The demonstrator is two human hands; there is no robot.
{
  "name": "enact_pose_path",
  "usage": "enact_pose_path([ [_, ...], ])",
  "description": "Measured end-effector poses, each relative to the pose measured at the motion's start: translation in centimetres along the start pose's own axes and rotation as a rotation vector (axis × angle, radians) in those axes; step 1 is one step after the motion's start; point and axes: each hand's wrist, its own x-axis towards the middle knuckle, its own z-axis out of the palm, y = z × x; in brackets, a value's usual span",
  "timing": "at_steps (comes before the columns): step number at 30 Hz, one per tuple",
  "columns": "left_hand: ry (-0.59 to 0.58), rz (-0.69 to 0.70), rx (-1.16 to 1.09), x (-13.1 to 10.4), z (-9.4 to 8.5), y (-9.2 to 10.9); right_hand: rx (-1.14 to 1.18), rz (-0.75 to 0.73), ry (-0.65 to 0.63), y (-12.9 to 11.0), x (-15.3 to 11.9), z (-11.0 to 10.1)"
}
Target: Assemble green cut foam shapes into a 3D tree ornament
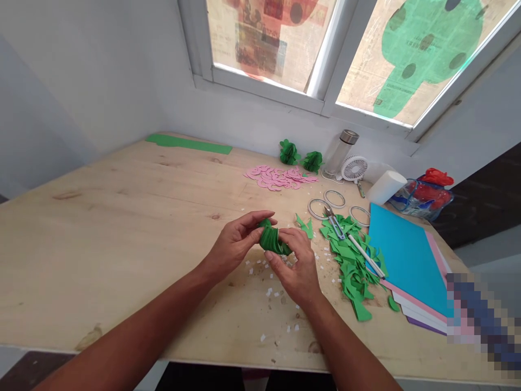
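Note:
Between my two hands, just above the table, is a thick bundle of layered green paper cutouts (273, 240), fanned and curved. My left hand (240, 234) grips its left end, with the thumb in front and the fingers behind. My right hand (298, 264) pinches the right end between thumb and fingers. Small white paper bits (269, 292) lie scattered on the wood beneath. To the right sits a heap of green paper scraps (352, 260), with thread snips (334, 222) and a white pen (365, 255) on it.
Two green paper trees (288, 152) stand by the wall behind pink cutouts (277, 177). Tape rolls (334, 199), a glass bottle (340, 155), a small fan (354, 169) and a white roll (386, 187) are at the right. Coloured sheets (407, 255) lie near the right edge; a green strip (189, 144) lies far left.

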Motion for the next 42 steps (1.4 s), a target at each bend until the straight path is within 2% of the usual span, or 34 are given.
enact_pose_path([
  [14,0.007,0.033,-0.075,-0.3,0.0,0.1,0.029,-0.076,0.079,-0.5,-0.1,-0.4],
  [24,-0.01,0.055,0.009,-0.7,0.2,0.2,0.126,-0.107,0.122,-1.1,-0.1,-0.8],
  [30,0.014,-0.002,-0.023,-0.4,0.1,-0.4,0.035,-0.024,0.163,-0.6,-0.1,-0.4],
  [35,0.054,-0.088,0.006,-0.4,0.4,-0.8,-0.082,0.046,0.141,-0.3,-0.1,-0.2],
  [42,0.126,-0.109,0.073,-0.8,1.2,-0.2,-0.252,-0.046,0.167,-0.1,-0.3,-0.1],
])
